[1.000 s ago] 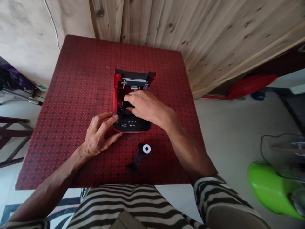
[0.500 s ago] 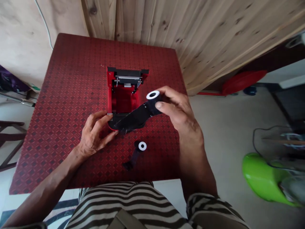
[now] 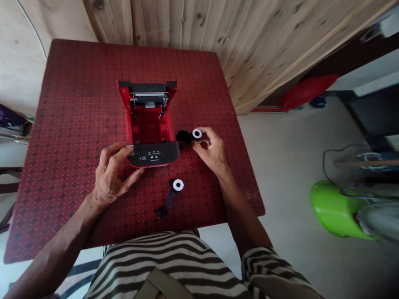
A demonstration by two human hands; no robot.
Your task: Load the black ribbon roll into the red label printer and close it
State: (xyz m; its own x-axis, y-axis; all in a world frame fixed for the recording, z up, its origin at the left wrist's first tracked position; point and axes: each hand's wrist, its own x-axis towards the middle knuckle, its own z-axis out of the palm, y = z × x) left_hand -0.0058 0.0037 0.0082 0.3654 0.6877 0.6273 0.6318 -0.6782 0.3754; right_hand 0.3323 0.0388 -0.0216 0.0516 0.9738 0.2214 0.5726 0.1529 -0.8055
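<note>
A red and black printer (image 3: 153, 154) stands on the table with its lid (image 3: 148, 89) raised, showing a hollow red inside. My left hand (image 3: 111, 172) grips its front left corner, thumb low at the front and fingers on the top edge. Right of the printer, my right hand (image 3: 212, 150) pinches a roll of black ribbon on a white core (image 3: 197, 133), low over the tabletop. A loose black end of that ribbon lies toward the printer's side. In front of the printer is a second, smaller-looking ribbon roll (image 3: 178, 185) with its black strip trailing toward me.
The red patterned table (image 3: 81, 104) meets a wooden plank wall (image 3: 174, 25) at the back. On the floor at the right are a green tub (image 3: 330, 209) and a dark cable. A dark wooden stool stands left of the table.
My right hand has lowered the ribbon roll from above the printer's front to the table at its right side. My left hand keeps its grip on the corner. The view has shifted slightly.
</note>
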